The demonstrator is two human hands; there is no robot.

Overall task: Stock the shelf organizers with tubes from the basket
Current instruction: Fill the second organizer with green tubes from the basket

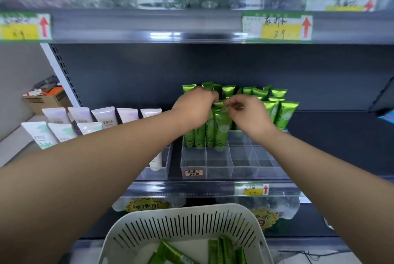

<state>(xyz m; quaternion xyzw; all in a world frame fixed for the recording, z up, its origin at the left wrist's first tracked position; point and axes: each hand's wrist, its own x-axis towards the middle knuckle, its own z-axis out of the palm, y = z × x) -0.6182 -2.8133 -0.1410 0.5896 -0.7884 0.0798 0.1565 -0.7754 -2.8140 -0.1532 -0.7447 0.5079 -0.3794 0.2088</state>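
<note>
At clear organizer (241, 167), 12 o'clock of basket (185, 210): your left hand (195, 107) and right hand (250, 114), nearly touching, pinch crimped top of green tube (222, 130). Risk: skewed push could tip neighbouring tubes (285, 114).

Bare hands and bare forearms.
The left hand (195, 107) and right hand (248, 112) are uncovered. Behind each grip the wrist runs straight into bare arm. The left forearm (96, 157) is broad and smooth back to the lower left edge of the picture, and the right forearm (319, 161) is the same back to the lower right edge. On the right hand's fingers (236, 101), at the grip itself, sits a small pale glint. Whether it is a ring cannot be told.
</note>
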